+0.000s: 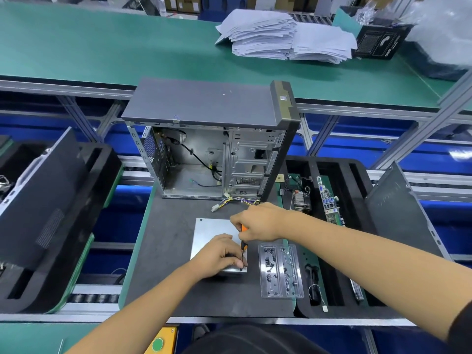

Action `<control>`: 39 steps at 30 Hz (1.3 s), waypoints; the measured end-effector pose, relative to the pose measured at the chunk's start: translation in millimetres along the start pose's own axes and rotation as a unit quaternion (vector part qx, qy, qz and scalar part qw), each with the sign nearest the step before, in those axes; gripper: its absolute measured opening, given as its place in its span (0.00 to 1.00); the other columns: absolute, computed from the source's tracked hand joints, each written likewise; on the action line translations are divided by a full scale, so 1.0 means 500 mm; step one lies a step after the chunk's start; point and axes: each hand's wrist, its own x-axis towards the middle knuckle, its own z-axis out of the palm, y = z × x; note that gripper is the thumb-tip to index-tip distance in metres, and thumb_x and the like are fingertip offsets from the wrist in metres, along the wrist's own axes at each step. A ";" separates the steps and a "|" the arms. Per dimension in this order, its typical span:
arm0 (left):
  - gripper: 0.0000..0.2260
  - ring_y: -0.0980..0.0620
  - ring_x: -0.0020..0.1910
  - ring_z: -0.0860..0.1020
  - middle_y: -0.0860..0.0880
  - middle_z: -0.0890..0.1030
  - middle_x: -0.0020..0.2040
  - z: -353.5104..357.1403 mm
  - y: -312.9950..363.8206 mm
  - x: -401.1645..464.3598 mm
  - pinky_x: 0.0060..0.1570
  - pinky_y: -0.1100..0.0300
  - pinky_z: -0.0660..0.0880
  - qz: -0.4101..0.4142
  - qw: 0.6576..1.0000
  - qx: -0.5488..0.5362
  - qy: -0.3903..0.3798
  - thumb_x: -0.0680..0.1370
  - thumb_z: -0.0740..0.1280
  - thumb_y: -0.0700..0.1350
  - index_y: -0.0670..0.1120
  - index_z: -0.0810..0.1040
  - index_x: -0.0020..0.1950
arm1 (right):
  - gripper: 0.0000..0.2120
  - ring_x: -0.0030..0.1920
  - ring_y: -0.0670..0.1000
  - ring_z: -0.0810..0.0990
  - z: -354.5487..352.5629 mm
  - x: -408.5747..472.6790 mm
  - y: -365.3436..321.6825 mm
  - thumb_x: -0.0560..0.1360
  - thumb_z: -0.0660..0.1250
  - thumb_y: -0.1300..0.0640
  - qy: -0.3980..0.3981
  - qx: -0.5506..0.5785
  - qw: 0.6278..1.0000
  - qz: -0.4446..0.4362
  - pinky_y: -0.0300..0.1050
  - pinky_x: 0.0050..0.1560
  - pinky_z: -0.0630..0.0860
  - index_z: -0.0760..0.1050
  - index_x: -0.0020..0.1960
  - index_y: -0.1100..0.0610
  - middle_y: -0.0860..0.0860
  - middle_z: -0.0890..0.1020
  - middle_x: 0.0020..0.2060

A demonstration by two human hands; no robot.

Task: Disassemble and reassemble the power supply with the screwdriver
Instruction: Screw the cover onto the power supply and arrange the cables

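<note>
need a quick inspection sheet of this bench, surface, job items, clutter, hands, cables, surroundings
surface: dark mat on a green bench.
job's things: power supply lies flat on the mat; screwdriver stands tip-down at its near right corner.
clutter: clear screw tray right of the supply.
hands: right hand grips the screwdriver handle; left hand rests on the supply, fingers at the tip.
cables: wire bundle trails from the open case.
surroundings: paper stacks on the far bench.

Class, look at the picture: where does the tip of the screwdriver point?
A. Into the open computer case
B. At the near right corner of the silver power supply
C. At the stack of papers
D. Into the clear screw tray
B: the right hand holds the screwdriver upright, tip down at the near right corner of the power supply, where the left hand steadies it.
</note>
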 end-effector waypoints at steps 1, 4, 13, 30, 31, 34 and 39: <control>0.08 0.49 0.51 0.80 0.63 0.85 0.48 0.000 0.000 0.000 0.69 0.49 0.64 0.000 1.000 0.003 -0.001 0.77 0.71 0.53 0.52 0.85 0.42 | 0.07 0.39 0.54 0.72 0.000 0.000 -0.001 0.75 0.63 0.48 -0.002 0.001 1.000 0.002 0.51 0.41 0.70 0.68 0.45 0.50 0.45 0.72 0.33; 0.09 0.51 0.51 0.79 0.65 0.84 0.48 0.004 -0.001 -0.002 0.70 0.53 0.62 -0.004 1.000 0.005 0.009 0.77 0.70 0.55 0.52 0.85 0.42 | 0.07 0.38 0.53 0.71 0.001 0.000 0.001 0.76 0.63 0.48 0.003 -0.003 1.000 0.005 0.49 0.39 0.66 0.69 0.45 0.50 0.45 0.71 0.32; 0.06 0.53 0.49 0.80 0.61 0.85 0.45 0.002 0.010 0.001 0.61 0.49 0.71 -0.002 1.000 -0.008 0.018 0.76 0.72 0.52 0.54 0.85 0.41 | 0.07 0.33 0.44 0.68 0.004 0.003 -0.001 0.75 0.62 0.47 0.007 -0.003 1.000 0.009 0.48 0.36 0.63 0.68 0.45 0.49 0.45 0.72 0.32; 0.04 0.68 0.47 0.75 0.62 0.81 0.48 0.026 0.001 -0.031 0.50 0.73 0.69 0.036 0.996 0.034 0.070 0.78 0.71 0.52 0.54 0.81 0.45 | 0.07 0.34 0.58 0.73 -0.030 -0.042 -0.046 0.76 0.61 0.52 -0.019 -0.156 0.978 -0.141 0.47 0.31 0.64 0.65 0.52 0.50 0.50 0.76 0.36; 0.05 0.68 0.48 0.76 0.61 0.81 0.50 0.029 -0.002 -0.035 0.49 0.70 0.71 0.031 0.996 0.032 0.076 0.79 0.70 0.54 0.54 0.81 0.47 | 0.08 0.34 0.59 0.73 -0.031 -0.045 -0.054 0.77 0.61 0.53 -0.018 -0.168 0.973 -0.160 0.48 0.31 0.66 0.66 0.55 0.51 0.51 0.78 0.39; 0.10 0.73 0.54 0.73 0.64 0.79 0.56 0.041 -0.008 -0.045 0.53 0.74 0.71 0.038 0.992 0.037 0.117 0.80 0.66 0.61 0.56 0.81 0.52 | 0.08 0.37 0.60 0.77 -0.018 -0.051 -0.081 0.78 0.61 0.55 -0.030 -0.161 0.971 -0.172 0.51 0.34 0.73 0.67 0.57 0.52 0.54 0.80 0.43; 0.05 0.61 0.54 0.79 0.62 0.81 0.52 0.040 -0.010 -0.038 0.53 0.60 0.77 0.038 0.995 0.054 0.079 0.81 0.68 0.57 0.60 0.78 0.55 | 0.09 0.37 0.60 0.71 0.004 -0.056 -0.107 0.80 0.62 0.56 0.004 -0.072 0.997 -0.007 0.50 0.36 0.66 0.67 0.59 0.56 0.59 0.77 0.42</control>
